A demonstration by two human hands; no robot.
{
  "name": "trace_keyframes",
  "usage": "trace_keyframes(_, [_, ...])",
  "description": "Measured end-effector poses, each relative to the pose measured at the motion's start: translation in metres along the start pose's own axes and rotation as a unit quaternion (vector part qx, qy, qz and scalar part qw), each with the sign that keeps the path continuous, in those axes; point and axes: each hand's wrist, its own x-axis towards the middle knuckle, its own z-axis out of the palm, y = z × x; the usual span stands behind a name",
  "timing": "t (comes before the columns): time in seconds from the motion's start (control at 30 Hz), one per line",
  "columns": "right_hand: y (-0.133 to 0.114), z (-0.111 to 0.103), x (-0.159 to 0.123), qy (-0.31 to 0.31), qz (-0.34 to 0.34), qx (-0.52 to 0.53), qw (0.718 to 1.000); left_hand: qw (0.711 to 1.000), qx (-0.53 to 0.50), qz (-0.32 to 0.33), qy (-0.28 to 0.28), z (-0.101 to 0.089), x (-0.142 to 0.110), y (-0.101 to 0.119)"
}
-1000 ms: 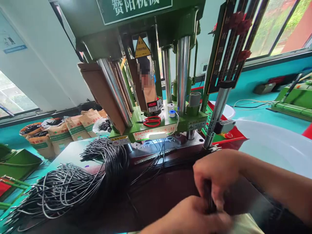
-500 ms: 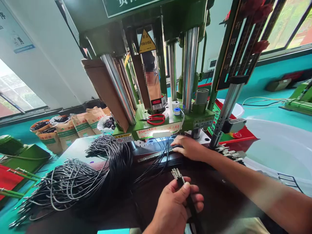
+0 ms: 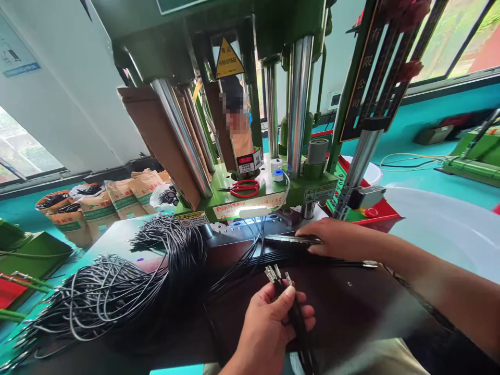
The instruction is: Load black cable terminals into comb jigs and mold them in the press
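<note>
A heap of black cables spreads over the left of the worktop; the left hand, grip closed, pinches a metal-tipped cable bundle in front of the green press; farther right, the right hand pinches a metal strip by its right end

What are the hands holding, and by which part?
Left hand: bundle of black cables, gripped just below the metal terminals. Right hand: at the right end of a slim metal bar; pinched or merely touching, can't tell.
</note>
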Motion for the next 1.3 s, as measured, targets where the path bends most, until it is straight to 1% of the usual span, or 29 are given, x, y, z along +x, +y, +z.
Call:
trace_keyframes(0.03, [0.002,-0.001,-0.014,-0.023,0.03,0.06,0.997,1.0,0.013,0.004,-0.002,0.001,0.0,0.0])
trace_keyframes(0.07, [0.001,0.002,-0.026,-0.039,0.072,0.134,0.988,1.0,0.026,0.009,-0.004,0.003,0.001,-0.001])
trace_keyframes(0.1, [-0.002,0.009,-0.038,-0.039,0.12,0.219,0.968,0.999,0.041,0.014,-0.007,0.005,0.002,-0.002])
trace_keyframes(0.13, [-0.007,0.019,-0.049,-0.02,0.167,0.303,0.938,0.998,0.058,0.018,-0.01,0.007,0.003,-0.003])
trace_keyframes(0.17, [-0.014,0.031,-0.057,0.014,0.198,0.39,0.899,0.997,0.077,0.02,-0.013,0.009,0.004,-0.005])
trace_keyframes(0.23, [-0.029,0.057,-0.069,0.111,0.22,0.535,0.808,0.993,0.116,0.024,-0.025,0.014,0.007,-0.009])
trace_keyframes(0.27, [-0.036,0.068,-0.071,0.147,0.223,0.575,0.774,0.99,0.135,0.027,-0.031,0.017,0.009,-0.011])
trace_keyframes(0.3, [-0.042,0.077,-0.073,0.172,0.224,0.602,0.747,0.987,0.154,0.033,-0.035,0.02,0.01,-0.013])
trace_keyframes(0.33, [-0.047,0.083,-0.073,0.187,0.223,0.618,0.73,0.984,0.171,0.039,-0.036,0.022,0.012,-0.014])
trace_keyframes(0.4, [-0.05,0.088,-0.071,0.199,0.216,0.637,0.712,0.978,0.202,0.045,-0.031,0.026,0.015,-0.017])
trace_keyframes(0.43, [-0.051,0.088,-0.071,0.201,0.213,0.643,0.708,0.976,0.213,0.045,-0.028,0.027,0.016,-0.017])
trace_keyframes(0.5, [-0.049,0.086,-0.07,0.201,0.21,0.644,0.707,0.972,0.228,0.04,-0.029,0.028,0.017,-0.018])
trace_keyframes(0.6, [-0.047,0.085,-0.071,0.19,0.207,0.63,0.724,0.968,0.246,0.037,-0.037,0.03,0.017,-0.017])
trace_keyframes(0.73, [-0.046,0.09,-0.072,0.169,0.202,0.607,0.749,0.966,0.255,0.034,-0.039,0.032,0.017,-0.016])
trace_keyframes(0.87, [-0.046,0.091,-0.073,0.162,0.204,0.597,0.759,0.966,0.255,0.034,-0.029,0.032,0.017,-0.015])
trace_keyframes(1.0, [-0.048,0.089,-0.074,0.162,0.202,0.589,0.766,0.963,0.263,0.039,-0.041,0.031,0.018,-0.016])
trace_keyframes(1.17, [-0.049,0.087,-0.074,0.154,0.201,0.566,0.784,0.961,0.269,0.042,-0.041,0.031,0.019,-0.016])
trace_keyframes(1.3, [-0.052,0.086,-0.074,0.167,0.186,0.527,0.812,0.964,0.262,0.034,-0.032,0.033,0.018,-0.015])
